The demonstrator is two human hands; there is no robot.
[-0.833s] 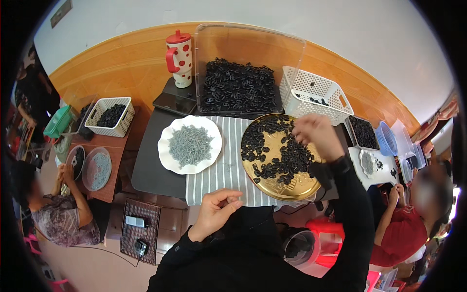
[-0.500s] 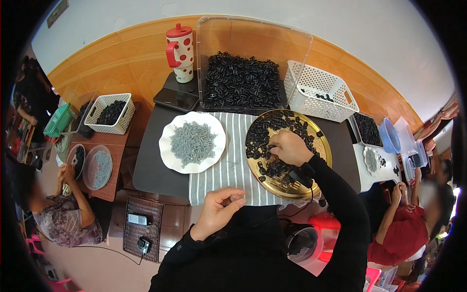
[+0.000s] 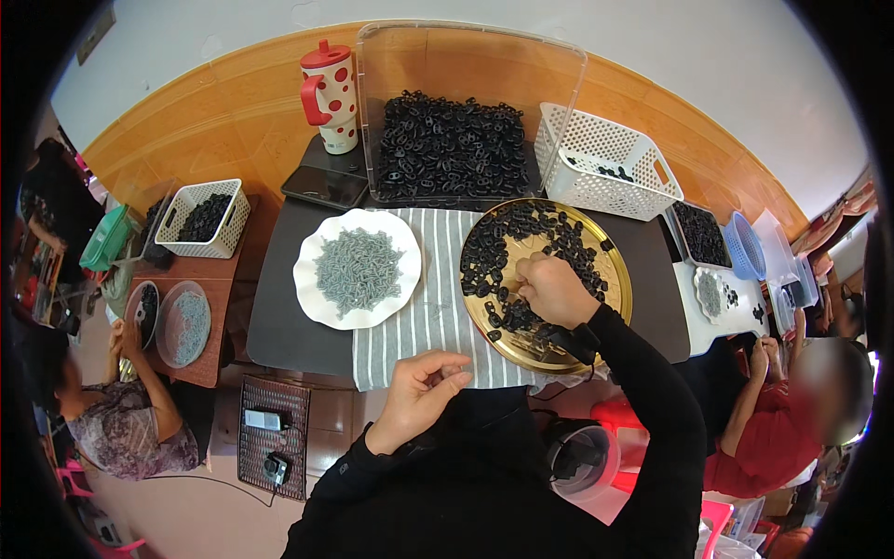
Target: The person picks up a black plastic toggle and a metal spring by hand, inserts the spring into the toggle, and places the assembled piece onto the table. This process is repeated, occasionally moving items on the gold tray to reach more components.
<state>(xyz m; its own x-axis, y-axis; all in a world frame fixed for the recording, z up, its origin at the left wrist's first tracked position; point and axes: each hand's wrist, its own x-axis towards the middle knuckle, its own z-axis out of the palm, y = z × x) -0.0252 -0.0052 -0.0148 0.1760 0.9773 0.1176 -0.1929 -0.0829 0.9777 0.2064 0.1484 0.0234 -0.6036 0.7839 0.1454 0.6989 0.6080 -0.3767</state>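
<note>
Two hands at work: right hand point(image 3: 556, 291) pinches black pieces point(image 3: 494, 265) on the gold tray point(image 3: 619, 279), left hand point(image 3: 419, 391) curls half-closed, empty, over the striped cloth point(image 3: 433, 312).

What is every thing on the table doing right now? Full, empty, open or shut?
Gold tray: partly covered with black pieces.
White plate: heaped with grey pieces.
Clear bin: open, full of black pieces.
White basket: nearly empty.
Spotted jug: lid on.
Right hand: in the tray.
Left hand: fingers curled.
</note>
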